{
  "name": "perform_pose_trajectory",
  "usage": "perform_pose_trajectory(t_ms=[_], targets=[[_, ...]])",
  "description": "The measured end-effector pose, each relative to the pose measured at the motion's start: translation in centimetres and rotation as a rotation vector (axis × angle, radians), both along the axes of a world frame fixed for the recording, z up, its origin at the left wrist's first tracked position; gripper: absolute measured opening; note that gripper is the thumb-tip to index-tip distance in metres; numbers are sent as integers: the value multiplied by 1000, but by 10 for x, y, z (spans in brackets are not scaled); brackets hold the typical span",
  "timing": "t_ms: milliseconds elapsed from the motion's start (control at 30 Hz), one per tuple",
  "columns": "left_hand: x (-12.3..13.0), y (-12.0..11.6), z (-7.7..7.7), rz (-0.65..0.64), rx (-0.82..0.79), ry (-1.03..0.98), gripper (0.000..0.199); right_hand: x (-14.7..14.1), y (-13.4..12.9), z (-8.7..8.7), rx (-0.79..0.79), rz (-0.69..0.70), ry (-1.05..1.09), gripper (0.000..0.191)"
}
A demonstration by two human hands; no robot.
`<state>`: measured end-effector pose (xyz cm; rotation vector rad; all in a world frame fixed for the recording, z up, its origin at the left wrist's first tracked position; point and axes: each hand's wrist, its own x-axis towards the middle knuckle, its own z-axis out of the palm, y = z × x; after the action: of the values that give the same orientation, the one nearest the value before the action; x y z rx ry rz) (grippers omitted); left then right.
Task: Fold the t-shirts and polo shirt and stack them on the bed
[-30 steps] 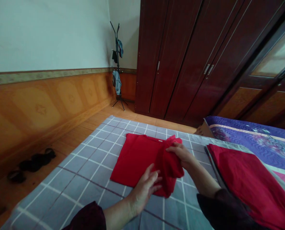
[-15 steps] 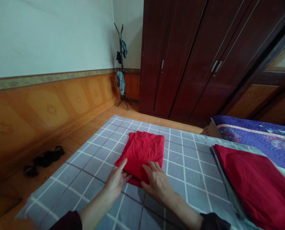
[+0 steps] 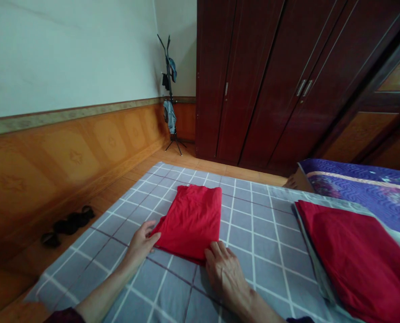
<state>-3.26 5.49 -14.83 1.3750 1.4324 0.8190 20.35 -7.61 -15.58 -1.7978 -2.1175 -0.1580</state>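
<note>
Red garment (image 3: pixel 191 217) is lying between my left hand (image 3: pixel 142 240), touching it, grip unclear, and right hand (image 3: pixel 224 271), pinching its corner.

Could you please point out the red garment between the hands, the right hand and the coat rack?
Red garment (image 3: pixel 192 220), head view: its upper face.
Right hand (image 3: pixel 223 269), head view: back of the hand.
Coat rack (image 3: pixel 171 93), head view: its pole.

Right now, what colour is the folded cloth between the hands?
The folded cloth between the left hand and right hand is red; the head view shows it.
</note>
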Motion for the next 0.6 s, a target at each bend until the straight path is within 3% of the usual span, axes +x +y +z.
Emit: perform_pose_trajectory(t_ms=[100, 167, 233, 300, 400, 500, 600], targets=[[-5, 15, -1, -73, 253, 380, 48, 3, -4, 4, -5, 17, 10, 21], [-1, 21, 1, -139, 286, 484, 43, 5, -3, 7, -19, 26, -28, 22], [9, 19, 6, -200, 236, 432, 39, 12, -2, 14, -12, 41, -72, 22], [22, 2, 12, -274, 159, 258, 39, 28, -3, 25, 21, 39, -97, 22], [36, -43, 21, -443, -77, 6, 47, 71, -20, 40, 83, -28, -113, 23], [40, -82, 26, -666, -298, -22, 54, 118, -53, 42, 110, -127, -182, 29], [43, -75, 28, -687, -165, 59, 39, 131, -84, 33, 170, -175, -190, 44]])
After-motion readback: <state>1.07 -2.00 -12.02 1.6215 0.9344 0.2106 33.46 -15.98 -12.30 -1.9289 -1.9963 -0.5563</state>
